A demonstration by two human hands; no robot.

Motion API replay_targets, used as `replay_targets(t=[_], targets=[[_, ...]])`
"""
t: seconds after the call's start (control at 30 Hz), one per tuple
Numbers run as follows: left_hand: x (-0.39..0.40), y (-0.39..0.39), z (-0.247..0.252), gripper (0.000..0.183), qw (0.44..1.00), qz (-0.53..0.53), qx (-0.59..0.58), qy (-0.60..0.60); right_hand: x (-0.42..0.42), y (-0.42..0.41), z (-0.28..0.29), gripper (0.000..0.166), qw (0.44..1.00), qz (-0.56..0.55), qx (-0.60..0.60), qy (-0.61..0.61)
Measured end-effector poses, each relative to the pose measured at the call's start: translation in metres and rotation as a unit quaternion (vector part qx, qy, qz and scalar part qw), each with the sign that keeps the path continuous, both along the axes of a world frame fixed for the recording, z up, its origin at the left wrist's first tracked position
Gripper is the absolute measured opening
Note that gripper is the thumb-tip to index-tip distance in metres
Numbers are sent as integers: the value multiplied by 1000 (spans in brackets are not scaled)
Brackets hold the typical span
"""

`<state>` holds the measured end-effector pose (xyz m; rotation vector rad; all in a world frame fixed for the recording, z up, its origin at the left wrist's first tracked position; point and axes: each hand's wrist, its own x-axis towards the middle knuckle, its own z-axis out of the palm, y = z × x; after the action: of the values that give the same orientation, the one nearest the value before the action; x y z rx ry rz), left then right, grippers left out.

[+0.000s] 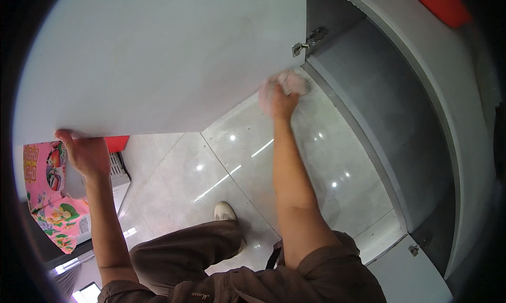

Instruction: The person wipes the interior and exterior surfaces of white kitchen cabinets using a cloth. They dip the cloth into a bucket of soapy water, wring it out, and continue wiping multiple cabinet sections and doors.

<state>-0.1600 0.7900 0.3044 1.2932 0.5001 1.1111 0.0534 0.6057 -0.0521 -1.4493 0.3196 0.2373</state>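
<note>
A large white cabinet door (158, 65) stands swung out across the upper left. My left hand (90, 156) grips its outer edge, thumb on the near face; the other fingers are hidden behind the panel. In my right hand (284, 103) is a pale pink cloth (294, 83), blurred by motion. That hand is by the door's lower edge, close to the hinge side; whether the cloth touches the door I cannot tell. Above it a metal hinge (300, 49) joins the door to the grey cabinet interior (395, 93).
A second white door (411, 267) hangs open at lower right. Pink floral fabric (43, 180) drapes something at far left, beside a white slotted box (120, 180). A red object (438, 6) rests on the cabinet top. Glossy tiles (178, 176) cover the floor.
</note>
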Motion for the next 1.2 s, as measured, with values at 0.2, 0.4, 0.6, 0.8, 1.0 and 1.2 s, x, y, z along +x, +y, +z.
replay_targets(t=[0.2, 0.4, 0.6, 0.8, 1.0, 1.2], targets=[[5, -7, -5, 58, 1000, 17, 1, -3, -37, 16, -13, 34, 985, 18, 28, -168], [-1, 9, -4, 53, 1000, -6, -4, -5, -67, 7, 31, 30, 985, 169, 23, -35], [12, -3, -2, 54, 1000, 15, 6, -16, 18, -10, -17, 28, 988, -32, 151, -24], [1, 9, -5, 54, 999, -32, -7, -15, -77, 30, -20, 41, 990, 119, -4, -75], [-3, 1, -3, 51, 1000, -8, -9, -7, 22, -14, 3, 33, 988, 34, 145, 42], [3, -14, -5, 52, 1000, 17, 0, -20, -14, -3, 7, 32, 990, 8, 33, -136]])
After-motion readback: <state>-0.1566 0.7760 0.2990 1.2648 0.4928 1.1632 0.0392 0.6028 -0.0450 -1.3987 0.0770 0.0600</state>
